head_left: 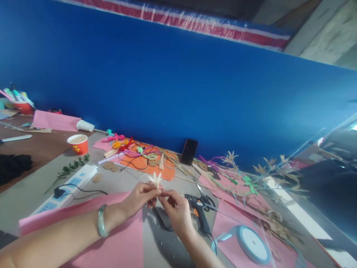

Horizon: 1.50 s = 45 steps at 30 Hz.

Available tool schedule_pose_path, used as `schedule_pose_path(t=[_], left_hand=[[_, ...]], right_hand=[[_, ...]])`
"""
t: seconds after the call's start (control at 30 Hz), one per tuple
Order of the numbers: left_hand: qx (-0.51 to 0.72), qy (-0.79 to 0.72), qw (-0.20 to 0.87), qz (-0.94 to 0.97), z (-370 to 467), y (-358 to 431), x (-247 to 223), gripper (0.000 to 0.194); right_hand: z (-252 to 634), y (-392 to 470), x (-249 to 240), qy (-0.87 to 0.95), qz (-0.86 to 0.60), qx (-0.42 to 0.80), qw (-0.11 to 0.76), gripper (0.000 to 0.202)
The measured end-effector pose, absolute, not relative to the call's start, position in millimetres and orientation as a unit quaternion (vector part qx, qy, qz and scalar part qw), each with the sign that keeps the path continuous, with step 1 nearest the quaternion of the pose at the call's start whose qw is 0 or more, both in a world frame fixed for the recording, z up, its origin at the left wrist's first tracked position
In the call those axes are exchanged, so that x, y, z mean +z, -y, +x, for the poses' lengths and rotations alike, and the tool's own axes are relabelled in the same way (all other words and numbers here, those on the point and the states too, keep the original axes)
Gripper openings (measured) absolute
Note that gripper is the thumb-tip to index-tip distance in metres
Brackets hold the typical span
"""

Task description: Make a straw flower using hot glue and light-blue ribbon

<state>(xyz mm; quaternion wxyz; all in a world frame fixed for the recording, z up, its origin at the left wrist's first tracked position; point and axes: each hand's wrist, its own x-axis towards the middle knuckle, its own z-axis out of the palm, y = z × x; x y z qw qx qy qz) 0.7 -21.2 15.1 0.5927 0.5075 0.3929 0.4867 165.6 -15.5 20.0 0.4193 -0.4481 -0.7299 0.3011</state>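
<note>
A pale, narrow-petalled flower (156, 179) is held upright above the desk (156, 245), to the left of and beyond the glue gun (204, 220). For this step to be done well, the flower should probably be gripped only at its base, with light pressure, so that the petals are left free to spread and are not creased; steadiness would be helped by one hand being kept still while fine adjustments are made with the other.

The two hands are brought together, fingertips touching. By the left hand (141, 195), the base is pinched between thumb and forefinger, the other fingers being curled beneath. By the right hand (176, 209), the lower end is pinched too, with the fingers bent and nearly closed; how much of the base is caught there is hidden.
</note>
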Motion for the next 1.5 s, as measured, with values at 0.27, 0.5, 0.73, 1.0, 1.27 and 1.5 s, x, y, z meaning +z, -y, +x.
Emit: schedule_pose_path(t=[0.27, 0.5, 0.73, 1.0, 1.27, 1.5], left_hand=[[0.471, -0.387, 0.635, 0.476, 10.7, 9.3, 20.8, 0.043], [0.478, -0.383, 0.644, 0.459, 11.3, 0.7, 26.4, 0.039], [0.508, -0.388, 0.61, 0.469, 10.0, 1.6, 26.5, 0.03], [0.537, -0.382, 0.505, 0.558, 5.2, 2.9, 20.3, 0.02], [0.533, -0.402, 0.435, 0.604, 5.1, 10.3, 24.2, 0.02], [0.536, -0.391, 0.393, 0.636, 4.3, 13.1, 31.2, 0.022]], right_hand=[[171.3, 7.8, 16.1, 0.722, -0.458, 0.249, 0.454, 0.017], [171.9, 4.6, 17.9, 0.71, -0.455, 0.222, 0.489, 0.016], [171.1, 5.4, 15.2, 0.71, -0.455, 0.221, 0.489, 0.017], [168.1, 6.6, 5.8, 0.728, -0.449, 0.227, 0.466, 0.016], [169.6, 10.2, 5.4, 0.736, -0.437, 0.24, 0.457, 0.016], [168.3, 12.5, 6.5, 0.736, -0.425, 0.24, 0.47, 0.013]])
